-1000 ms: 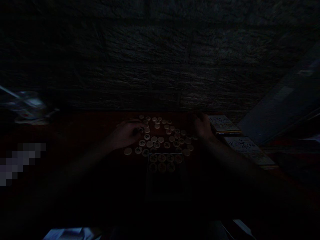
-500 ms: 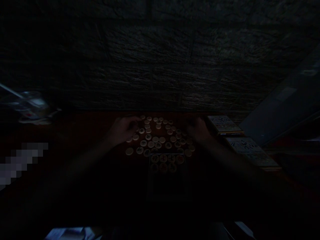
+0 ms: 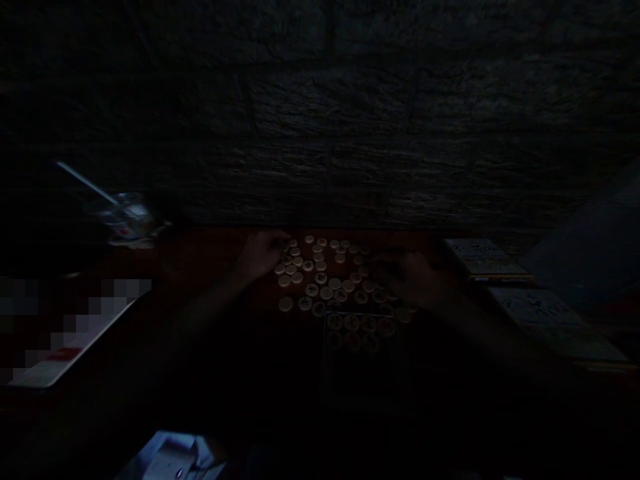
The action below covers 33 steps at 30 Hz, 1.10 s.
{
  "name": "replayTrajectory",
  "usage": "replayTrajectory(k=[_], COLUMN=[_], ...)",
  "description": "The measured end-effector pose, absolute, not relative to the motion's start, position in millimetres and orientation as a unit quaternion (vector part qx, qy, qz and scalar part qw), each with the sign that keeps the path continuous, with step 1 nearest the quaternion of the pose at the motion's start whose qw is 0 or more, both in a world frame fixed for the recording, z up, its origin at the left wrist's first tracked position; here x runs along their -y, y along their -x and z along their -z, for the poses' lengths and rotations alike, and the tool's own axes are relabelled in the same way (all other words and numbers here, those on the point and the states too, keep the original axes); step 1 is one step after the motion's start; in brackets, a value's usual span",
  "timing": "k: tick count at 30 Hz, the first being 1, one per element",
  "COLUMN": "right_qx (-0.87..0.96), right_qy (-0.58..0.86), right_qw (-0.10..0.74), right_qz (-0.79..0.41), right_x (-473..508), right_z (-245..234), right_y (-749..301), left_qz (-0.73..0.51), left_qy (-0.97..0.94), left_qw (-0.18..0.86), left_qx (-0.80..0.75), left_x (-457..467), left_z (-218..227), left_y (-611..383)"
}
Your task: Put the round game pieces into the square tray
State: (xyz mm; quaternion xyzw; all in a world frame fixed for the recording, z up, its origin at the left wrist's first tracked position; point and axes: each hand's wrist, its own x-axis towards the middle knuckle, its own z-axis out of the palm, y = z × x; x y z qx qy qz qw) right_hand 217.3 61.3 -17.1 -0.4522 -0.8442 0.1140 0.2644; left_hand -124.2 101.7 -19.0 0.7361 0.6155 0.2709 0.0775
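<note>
Many round Chinese chess pieces [image 3: 321, 278] with dark characters lie scattered on a dark reddish table, some of them plain side up. My left hand [image 3: 263, 255] is at the left edge of the spread, its fingers bent and apart near the outer pieces. On the right, my right hand [image 3: 413, 277] reaches in over the pieces with its fingers pointing left; shadow hides its fingertips. Nearer to me, a shallow box [image 3: 363, 367] has rows of pieces [image 3: 352, 322] at its far end. Neither hand visibly holds a piece.
Two flat printed boxes [image 3: 487, 258] lie at the right. A clear cup with a straw [image 3: 131, 217] stands at the left back. A stone wall [image 3: 325, 160] rises behind the table. A pale flat object [image 3: 75, 357] lies at the left.
The view has turned left, so everything appears farther right. My right hand has come inward over the right-hand pieces. More pieces show beside my left hand.
</note>
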Motion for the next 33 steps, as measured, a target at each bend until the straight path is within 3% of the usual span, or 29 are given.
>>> replayTrajectory(k=[9, 13, 16, 18, 24, 33], right_qx=[0.837, 0.816, 0.801, 0.78, 0.655, 0.627], right_qy=[0.453, 0.466, 0.477, 0.489, 0.471, 0.453], right_qw=[0.274, 0.307, 0.329, 0.36, 0.575, 0.609], right_qz=[-0.136, -0.148, -0.149, -0.15, -0.139, -0.179], right_x=[-58, -57, -57, -58, -66, -68], right_z=[17, 16, 17, 17, 13, 8], right_y=[-211, -208, -209, -211, -221, -220], left_qz=[-0.208, -0.148, -0.17, -0.193, -0.211, -0.197], left_qy=[-0.882, -0.901, -0.898, -0.889, -0.867, -0.829], left_qw=[0.013, 0.006, 0.017, 0.028, 0.01, 0.089], left_qx=[-0.423, -0.408, -0.405, -0.414, -0.451, -0.516], left_x=[-103, -107, -108, -108, -108, -105], left_z=[24, 28, 27, 26, 23, 18], left_y=[88, 73, 73, 78, 88, 88])
